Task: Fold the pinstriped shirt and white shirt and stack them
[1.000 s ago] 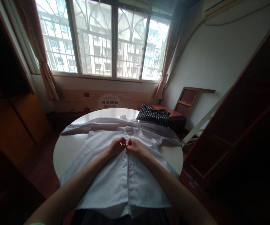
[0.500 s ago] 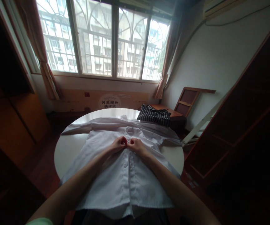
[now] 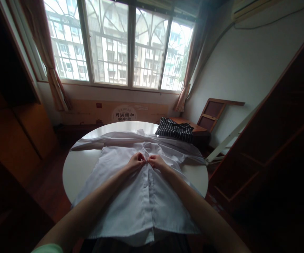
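Left hand [image 3: 136,162] and right hand [image 3: 156,161], fingertips meeting, pinching the front strip of a white shirt [image 3: 130,203] spread flat on a round table [image 3: 75,172]. Below the fingers, buttons apparently fastened; beyond them, toward the collar, seemingly still undone. Farther right, a striped cloth [image 3: 175,129].

White shirt [image 3: 138,200]: thin smooth matt cloth. Round table [image 3: 79,168]: smooth, semi-gloss white top. Striped garment [image 3: 174,129]: soft cloth. Cabinet [image 3: 17,130]: varnished wood.

Shirt [image 3: 141,196] flat on table [image 3: 80,168]; striped garment [image 3: 175,130] behind, right.
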Demonstrator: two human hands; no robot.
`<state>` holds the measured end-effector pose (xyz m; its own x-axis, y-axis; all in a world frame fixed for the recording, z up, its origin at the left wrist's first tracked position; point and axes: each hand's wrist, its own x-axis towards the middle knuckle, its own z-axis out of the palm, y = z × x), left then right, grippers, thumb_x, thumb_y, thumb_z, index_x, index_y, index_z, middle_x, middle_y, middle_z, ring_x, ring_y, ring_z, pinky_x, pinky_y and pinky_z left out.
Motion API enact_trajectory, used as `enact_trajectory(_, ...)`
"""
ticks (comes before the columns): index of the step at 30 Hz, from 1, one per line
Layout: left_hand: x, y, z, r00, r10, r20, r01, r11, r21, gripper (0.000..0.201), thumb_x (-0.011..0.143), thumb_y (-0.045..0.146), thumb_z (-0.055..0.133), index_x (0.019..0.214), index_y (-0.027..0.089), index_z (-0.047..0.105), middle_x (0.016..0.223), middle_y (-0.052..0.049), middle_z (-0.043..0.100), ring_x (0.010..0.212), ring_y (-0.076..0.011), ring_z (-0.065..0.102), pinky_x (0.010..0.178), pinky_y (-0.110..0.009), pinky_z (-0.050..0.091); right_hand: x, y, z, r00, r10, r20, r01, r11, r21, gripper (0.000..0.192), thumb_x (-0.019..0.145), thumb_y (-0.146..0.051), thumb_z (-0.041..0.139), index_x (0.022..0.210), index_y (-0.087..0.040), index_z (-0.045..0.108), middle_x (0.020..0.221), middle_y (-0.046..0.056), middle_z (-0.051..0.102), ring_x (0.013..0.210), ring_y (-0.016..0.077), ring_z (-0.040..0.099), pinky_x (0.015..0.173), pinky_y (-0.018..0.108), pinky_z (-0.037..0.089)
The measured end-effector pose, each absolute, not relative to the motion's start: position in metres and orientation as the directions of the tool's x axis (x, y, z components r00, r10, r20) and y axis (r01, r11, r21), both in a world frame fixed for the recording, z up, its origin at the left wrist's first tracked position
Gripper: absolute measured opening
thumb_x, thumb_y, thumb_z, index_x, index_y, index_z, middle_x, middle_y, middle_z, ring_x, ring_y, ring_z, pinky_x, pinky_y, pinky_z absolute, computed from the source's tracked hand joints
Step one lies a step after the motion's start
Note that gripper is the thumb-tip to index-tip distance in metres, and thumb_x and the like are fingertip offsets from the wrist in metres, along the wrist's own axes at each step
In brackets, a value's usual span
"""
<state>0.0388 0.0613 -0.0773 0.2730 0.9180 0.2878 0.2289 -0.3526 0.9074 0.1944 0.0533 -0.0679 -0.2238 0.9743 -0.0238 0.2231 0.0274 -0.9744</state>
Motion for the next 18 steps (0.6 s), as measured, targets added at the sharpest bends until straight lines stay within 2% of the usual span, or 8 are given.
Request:
enact_trajectory(10,0.037,0.059,-0.077,0.238,0.91,0.339,0.257,-0.396,0.882,0.013,0.059,0.021,0.063,0.064,0.013,0.054,0.06,0.003,0.051,0.056,-0.008,0.045,0.051,-0.019,0.035,0.191,0.041,-0.059,-0.133,0.99,0.034,0.29,0.072,-0.954,0.011,0.062,-0.022,0.061,0.065,-0.013,0.058,0.049,-0.004,0.052,0.042,0.0063,0.045,0.041,0.018,0.034)
enact_trajectory(15,0.034,0.056,-0.076,0.213,0.913,0.349,0.244,-0.396,0.885,0.019,0.058,0.027,0.065,0.064,0.014,0.052,0.06,0.003,0.052,0.057,-0.009,0.047,0.052,-0.02,0.037,0.189,0.033,-0.054,-0.142,0.982,0.127,0.351,0.17,-0.921,0.013,0.06,-0.025,0.062,0.061,-0.014,0.056,0.047,-0.005,0.05,0.04,0.0067,0.043,0.04,0.018,0.032)
enact_trajectory(18,0.033,0.054,-0.075,0.198,0.918,0.344,0.253,-0.387,0.887,0.02,0.059,0.028,0.065,0.064,0.014,0.051,0.06,0.004,0.052,0.056,-0.0092,0.047,0.053,-0.021,0.038,0.188,0.033,-0.055,-0.15,0.981,0.121,0.3,0.162,-0.94,0.018,0.066,-0.028,0.056,0.055,-0.015,0.052,0.043,-0.005,0.047,0.038,0.0061,0.041,0.038,0.018,0.031)
